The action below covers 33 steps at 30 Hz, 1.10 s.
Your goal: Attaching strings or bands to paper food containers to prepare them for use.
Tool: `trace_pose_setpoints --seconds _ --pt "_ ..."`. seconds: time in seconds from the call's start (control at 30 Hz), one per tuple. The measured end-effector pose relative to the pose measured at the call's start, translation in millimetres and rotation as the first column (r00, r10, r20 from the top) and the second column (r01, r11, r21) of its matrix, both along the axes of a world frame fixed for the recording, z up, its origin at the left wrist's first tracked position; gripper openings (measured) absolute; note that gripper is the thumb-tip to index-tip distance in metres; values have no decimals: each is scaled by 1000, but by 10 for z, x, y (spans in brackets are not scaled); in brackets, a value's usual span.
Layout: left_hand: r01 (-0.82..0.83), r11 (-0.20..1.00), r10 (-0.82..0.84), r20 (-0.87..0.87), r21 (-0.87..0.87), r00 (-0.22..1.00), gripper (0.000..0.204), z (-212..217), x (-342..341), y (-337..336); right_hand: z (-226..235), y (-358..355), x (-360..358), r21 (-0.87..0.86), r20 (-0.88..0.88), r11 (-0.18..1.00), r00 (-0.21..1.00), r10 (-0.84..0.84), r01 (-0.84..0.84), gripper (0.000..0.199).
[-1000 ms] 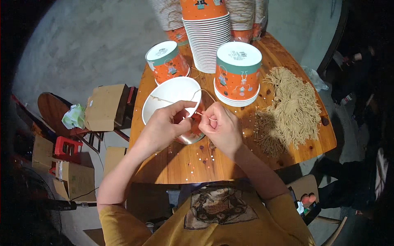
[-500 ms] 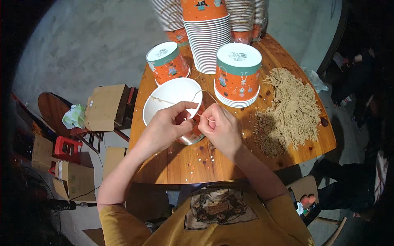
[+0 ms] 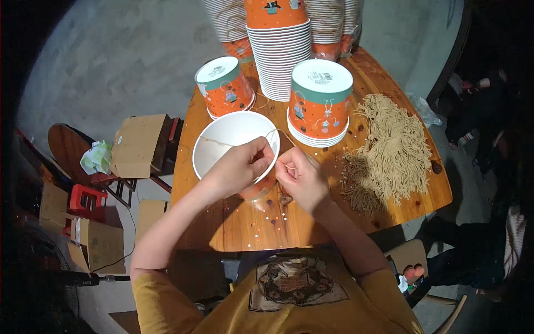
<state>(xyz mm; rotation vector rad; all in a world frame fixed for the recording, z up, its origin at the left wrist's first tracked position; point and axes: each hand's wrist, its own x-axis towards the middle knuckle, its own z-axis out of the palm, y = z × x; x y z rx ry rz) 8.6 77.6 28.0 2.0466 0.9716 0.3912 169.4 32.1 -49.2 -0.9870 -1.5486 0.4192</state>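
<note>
An orange paper bucket (image 3: 214, 125) with a white inside stands at the table's near middle, its mouth facing up. Both hands meet at its near right rim. A thin tan cord (image 3: 214, 140) crosses the bucket's mouth and loops up between them. My left hand (image 3: 236, 170) is closed, thumb and fingers pinching the cord, and it covers part of the rim. My right hand (image 3: 303, 178) pinches the cord too, fingers curled just right of the rim. Whether a knot or hole lies between the fingertips is too small to tell.
Upside-down buckets stand behind at left (image 3: 225, 92) and right (image 3: 321, 103). Farther back rises a tall bucket stack (image 3: 278, 55). A heap of tan cords (image 3: 395, 150) covers the right side of the wooden table (image 3: 233, 236). Small beads lie scattered near its front edge.
The bucket now shows more of its open mouth and less of its side. My hands have shifted slightly, with the cord still pinched between them.
</note>
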Motion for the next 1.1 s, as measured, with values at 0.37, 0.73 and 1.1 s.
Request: trace_pose_setpoints --seconds 0.37,0.73,1.1 --pt "53 979 -13 199 -198 980 23 -13 -129 -25 -12 -12 -7 -140 -31 990 999 6 -10 8" --pt "-13 1000 13 2 2 1000 18 54 -89 -69 -9 -46 -41 -168 -30 982 996 -90 84 8" --pt "23 998 -24 16 66 1000 24 14 -112 -57 -139 -61 -59 -213 -132 973 985 -115 86 12"
